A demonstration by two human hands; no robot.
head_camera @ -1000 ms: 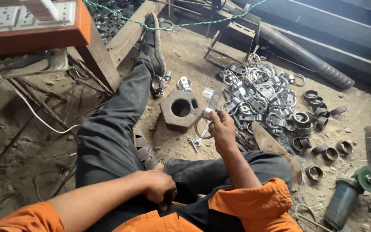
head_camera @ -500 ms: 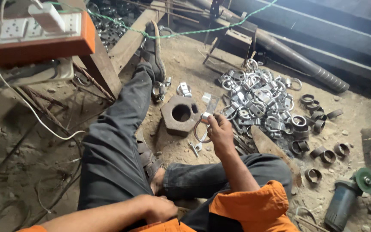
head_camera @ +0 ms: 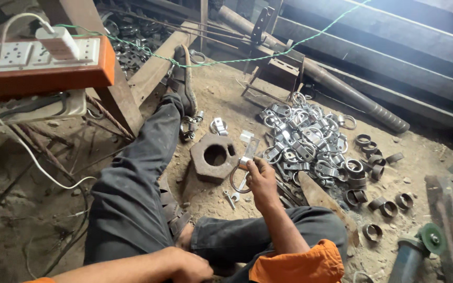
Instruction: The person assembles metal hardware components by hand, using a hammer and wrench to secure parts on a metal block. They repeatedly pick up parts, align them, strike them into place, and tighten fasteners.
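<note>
Head view, right hand (head_camera: 262,178) raised at centre, forearm angled up from five o'clock, fingers pinching a metal ring clamp (head_camera: 240,175) beside the thick block (head_camera: 213,157), clamp heap (head_camera: 310,144) at two o'clock, left hand (head_camera: 187,264) curled loosely on the thigh at six o'clock.

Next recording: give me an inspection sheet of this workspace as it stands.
Surface: dirt floor, dusty, person seated on it.
Job's things: metal clamp ring held above the floor beside a heavy block with a round hole.
Clutter: pile of metal clamps, loose short rings, angle grinder.
Hands: right hand grips the clamp ring; left hand rests on the lap, holding nothing visible.
Cables: white cord from power strip; green cord overhead.
Surroundings: steel bars, wooden table leg.
</note>
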